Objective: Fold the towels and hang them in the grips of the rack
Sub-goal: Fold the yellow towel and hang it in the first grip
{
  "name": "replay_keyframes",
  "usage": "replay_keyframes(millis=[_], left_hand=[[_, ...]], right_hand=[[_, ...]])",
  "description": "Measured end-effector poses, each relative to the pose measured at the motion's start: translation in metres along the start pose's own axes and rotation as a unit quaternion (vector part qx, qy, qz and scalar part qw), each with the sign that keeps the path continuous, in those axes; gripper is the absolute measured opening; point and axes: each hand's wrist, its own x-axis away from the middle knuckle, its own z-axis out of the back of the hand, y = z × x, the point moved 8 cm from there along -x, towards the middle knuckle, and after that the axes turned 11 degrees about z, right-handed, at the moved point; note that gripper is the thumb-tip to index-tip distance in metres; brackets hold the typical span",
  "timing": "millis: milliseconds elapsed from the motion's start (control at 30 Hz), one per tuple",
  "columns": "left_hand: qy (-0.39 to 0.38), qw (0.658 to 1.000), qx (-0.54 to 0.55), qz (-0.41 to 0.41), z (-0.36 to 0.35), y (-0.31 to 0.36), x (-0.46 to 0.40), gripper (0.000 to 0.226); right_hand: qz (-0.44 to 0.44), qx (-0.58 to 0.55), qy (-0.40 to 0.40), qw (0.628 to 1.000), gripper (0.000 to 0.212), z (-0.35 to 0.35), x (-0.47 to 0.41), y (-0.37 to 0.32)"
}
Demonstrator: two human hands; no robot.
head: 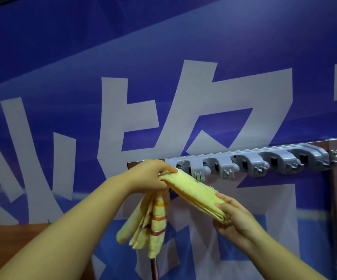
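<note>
Head view, and we're right up at the rack (250, 161): a grey plastic rail with five grips in a row, mounted on a metal frame (335, 199) in front of a blue banner (163, 77) with big white characters. Every grip that shows looks empty, no towel hanging in any of them.

The yellow towel (196, 191) is in play, folded into a long narrow band and stretched between both hands, just below and in front of the leftmost grip. The left hand (149, 175) pinches the band near its upper end, thumb and fingers clamped on the cloth, right beside that first grip, though whether the towel touches it is hard to say. Below that hand the rest of the towel hangs in loose folds, striped in orange and red near the end. The right hand (234, 217) holds the lower end, fingers curled under the fold and thumb pressed on top.

So, by my reckoning: folding looks about done for this towel, hanging not yet. It has to be pushed into a grip, and no other towels are in sight.
</note>
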Motion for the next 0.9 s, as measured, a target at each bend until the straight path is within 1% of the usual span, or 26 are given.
replay_keyframes(millis=[67,133,200,267,300,333,367,433,500,567,633,667,700,767,800,867,900], left_hand=[[0.014,0.999,-0.049,-0.012,0.002,0.003,-0.001,0.048],[0.045,0.992,-0.116,-0.034,0.008,0.01,-0.005,0.036],[0.095,0.977,-0.185,-0.054,0.014,0.018,-0.007,0.026],[0.142,0.951,-0.26,-0.083,0.013,0.023,-0.007,0.025],[0.145,0.944,-0.282,-0.093,0.007,0.024,-0.007,0.025],[0.13,0.947,-0.279,-0.092,0.001,0.021,-0.006,0.027],[0.104,0.96,-0.245,-0.081,-0.005,0.018,-0.005,0.029],[0.056,0.987,-0.143,-0.05,-0.011,0.012,-0.003,0.038],[0.05,0.995,-0.082,-0.039,-0.01,0.01,-0.002,0.043],[0.04,0.999,-0.01,-0.017,-0.01,0.002,-0.002,0.043],[0.02,0.994,0.103,0.01,-0.016,-0.008,-0.002,0.04],[0.003,0.983,0.18,0.026,-0.023,-0.015,0.0,0.038],[-0.014,0.961,0.273,0.044,-0.033,-0.022,0.004,0.035],[-0.032,0.883,0.464,0.065,-0.063,-0.029,0.018,0.038],[-0.014,0.842,0.536,0.063,-0.087,-0.031,0.028,0.039],[0.027,0.763,0.642,0.074,-0.114,-0.037,0.039,0.037],[0.031,0.727,0.68,0.089,-0.128,-0.038,0.043,0.04]], right_hand=[[-0.014,-0.034,0.009,0.999,0.026,-0.001,-0.001,0.01],[-0.022,-0.077,0.019,0.997,0.027,-0.004,-0.007,0.012],[-0.014,-0.118,0.026,0.993,0.028,-0.005,-0.014,0.011],[-0.016,-0.137,0.031,0.99,0.027,-0.003,-0.017,0.017],[-0.023,-0.139,0.029,0.99,0.028,-0.002,-0.017,0.022],[-0.033,-0.141,0.028,0.989,0.03,-0.001,-0.016,0.03],[-0.047,-0.14,0.03,0.989,0.034,0.001,-0.014,0.038],[-0.071,-0.128,0.043,0.988,0.037,0.008,-0.012,0.052],[-0.087,-0.108,0.041,0.989,0.037,0.009,-0.011,0.06],[-0.096,-0.089,0.031,0.991,0.035,0.006,-0.01,0.064],[-0.099,-0.057,0.022,0.993,0.034,0.003,-0.009,0.069],[-0.104,-0.041,0.018,0.994,0.033,0.003,-0.007,0.071],[-0.103,-0.025,0.013,0.994,0.031,0.003,-0.005,0.073],[-0.099,0.0,0.001,0.995,0.029,0.009,-0.002,0.085],[-0.095,0.01,-0.005,0.995,0.028,0.018,0.004,0.097],[-0.093,0.017,-0.002,0.996,0.027,0.025,0.006,0.107],[-0.093,0.016,-0.002,0.996,0.027,0.026,0.009,0.11]])
